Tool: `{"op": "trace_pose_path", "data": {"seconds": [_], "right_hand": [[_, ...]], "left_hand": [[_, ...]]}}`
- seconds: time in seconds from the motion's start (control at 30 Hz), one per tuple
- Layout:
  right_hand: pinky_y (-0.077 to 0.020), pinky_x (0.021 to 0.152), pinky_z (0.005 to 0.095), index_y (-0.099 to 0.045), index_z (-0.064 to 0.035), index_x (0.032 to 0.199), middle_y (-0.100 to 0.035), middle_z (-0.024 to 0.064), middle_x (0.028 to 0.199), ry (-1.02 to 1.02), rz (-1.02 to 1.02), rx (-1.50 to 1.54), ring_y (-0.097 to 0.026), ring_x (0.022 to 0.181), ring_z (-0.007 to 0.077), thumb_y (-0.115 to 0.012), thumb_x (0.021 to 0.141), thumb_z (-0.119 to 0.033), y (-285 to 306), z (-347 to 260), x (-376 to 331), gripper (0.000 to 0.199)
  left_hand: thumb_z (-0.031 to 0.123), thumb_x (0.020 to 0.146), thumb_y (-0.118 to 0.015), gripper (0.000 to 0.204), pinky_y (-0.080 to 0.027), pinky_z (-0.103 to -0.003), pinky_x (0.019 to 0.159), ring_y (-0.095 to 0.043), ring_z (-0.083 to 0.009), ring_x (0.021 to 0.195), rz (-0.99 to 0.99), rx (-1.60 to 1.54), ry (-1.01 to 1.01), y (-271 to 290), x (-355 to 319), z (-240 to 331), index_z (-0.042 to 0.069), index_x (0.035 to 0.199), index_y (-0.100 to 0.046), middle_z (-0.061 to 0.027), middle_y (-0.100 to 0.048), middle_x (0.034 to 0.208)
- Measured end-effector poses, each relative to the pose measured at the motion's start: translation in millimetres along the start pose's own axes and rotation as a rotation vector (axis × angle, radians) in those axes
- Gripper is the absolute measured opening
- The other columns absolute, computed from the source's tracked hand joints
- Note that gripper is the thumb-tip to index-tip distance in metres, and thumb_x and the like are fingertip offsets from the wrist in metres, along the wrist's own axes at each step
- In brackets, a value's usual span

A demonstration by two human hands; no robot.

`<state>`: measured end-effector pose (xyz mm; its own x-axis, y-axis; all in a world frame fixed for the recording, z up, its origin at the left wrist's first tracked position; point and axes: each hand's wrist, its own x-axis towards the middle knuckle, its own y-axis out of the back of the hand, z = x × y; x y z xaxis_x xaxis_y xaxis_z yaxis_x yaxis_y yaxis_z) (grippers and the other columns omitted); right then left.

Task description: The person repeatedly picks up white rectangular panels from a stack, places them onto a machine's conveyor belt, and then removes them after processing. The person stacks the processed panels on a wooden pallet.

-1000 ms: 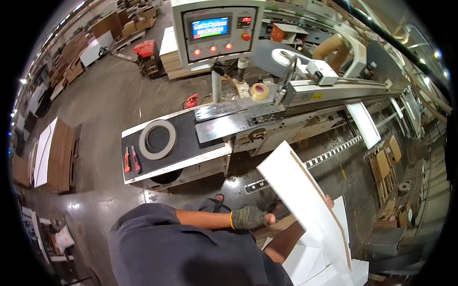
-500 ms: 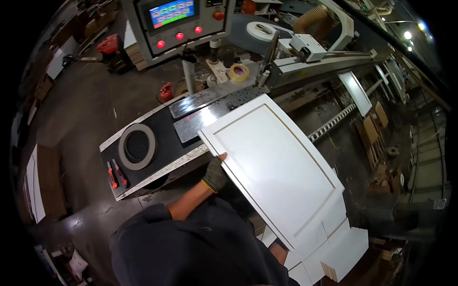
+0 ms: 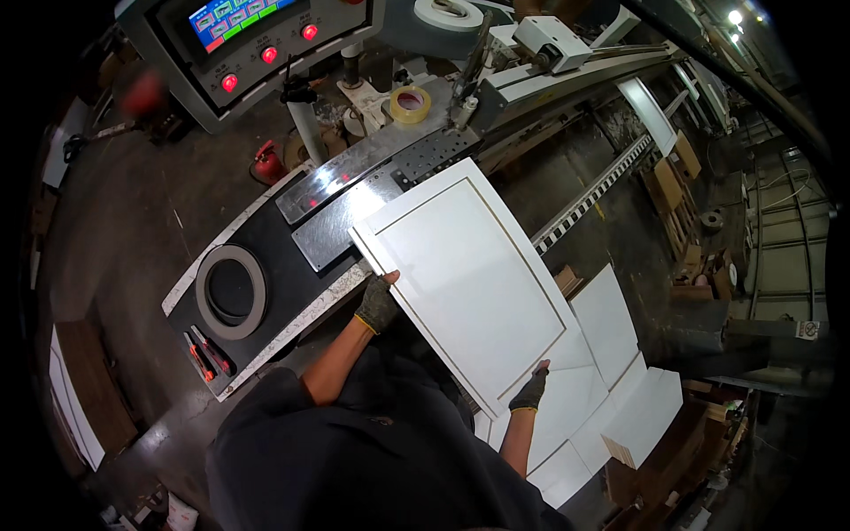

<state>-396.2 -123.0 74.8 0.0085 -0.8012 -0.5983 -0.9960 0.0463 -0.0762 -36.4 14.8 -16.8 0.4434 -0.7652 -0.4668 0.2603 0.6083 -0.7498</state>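
A white cabinet door (image 3: 460,283) with a recessed middle panel lies tilted across the view, its far end beside the perforated metal plate of a machine. My left hand (image 3: 379,305), in a dark fingerless glove with a yellow cuff, grips the door's left edge, thumb on top and the other fingers hidden beneath. At the door's near right end my right hand (image 3: 529,391), gloved alike, holds the edge with a bare fingertip over the face. Below that end lie stacked white panels (image 3: 611,332), partly covered by the door.
On the machine's black bed (image 3: 283,274) rest a roll of grey edging (image 3: 232,292) and two red-and-black utility knives (image 3: 209,354). A tape roll (image 3: 410,104) sits on the metal table. The control box (image 3: 266,53) stands far left; a fire extinguisher (image 3: 267,164) is below it.
My right hand has come from under the door's near end up to its right side, showing a fingertip on top. The view has shifted; my left hand keeps its grip.
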Motion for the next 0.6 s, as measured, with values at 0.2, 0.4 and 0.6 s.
{"op": "trace_pose_path", "data": {"seconds": [0.2, 0.4, 0.6], "right_hand": [[-0.0391, 0.108, 0.0404, -0.035, -0.0016, 0.146, -0.045, 0.0124, 0.144, 0.027, 0.012, -0.017, -0.047, 0.129, 0.0277, -0.039, 0.095, -0.064, -22.6, 27.4, 19.3, 0.081], [-0.0409, 0.106, 0.0415, -0.042, -0.002, 0.141, -0.051, 0.0134, 0.138, 0.01, 0.003, -0.061, -0.051, 0.125, 0.0286, -0.042, 0.094, -0.063, -64.5, 37.2, 33.8, 0.077], [-0.0416, 0.102, 0.0406, -0.055, -0.0031, 0.122, -0.058, 0.0108, 0.124, -0.038, 0.091, -0.042, -0.054, 0.113, 0.0252, -0.045, 0.096, -0.055, -95.5, 33.0, 23.1, 0.059]], "left_hand": [[0.049, 0.087, -0.059, 0.061, -0.048, -0.051, 0.095, -0.058, -0.0322, 0.115, 0.108, -0.309, 0.069, 13.0, 16.3, 9.2, 0.011, 0.134, -0.05, -0.012, -0.06, 0.128], [0.053, 0.086, -0.063, 0.062, -0.048, -0.048, 0.095, -0.06, -0.0318, 0.107, 0.27, -0.266, 0.067, 24.7, 39.6, 25.4, 0.009, 0.129, -0.054, -0.0125, -0.062, 0.121], [0.055, 0.085, -0.068, 0.062, -0.047, -0.036, 0.079, -0.051, -0.0188, 0.09, 0.79, 0.192, 0.078, -14.0, 28.3, 39.7, 0.005, 0.121, -0.056, -0.0053, -0.056, 0.106]]}}
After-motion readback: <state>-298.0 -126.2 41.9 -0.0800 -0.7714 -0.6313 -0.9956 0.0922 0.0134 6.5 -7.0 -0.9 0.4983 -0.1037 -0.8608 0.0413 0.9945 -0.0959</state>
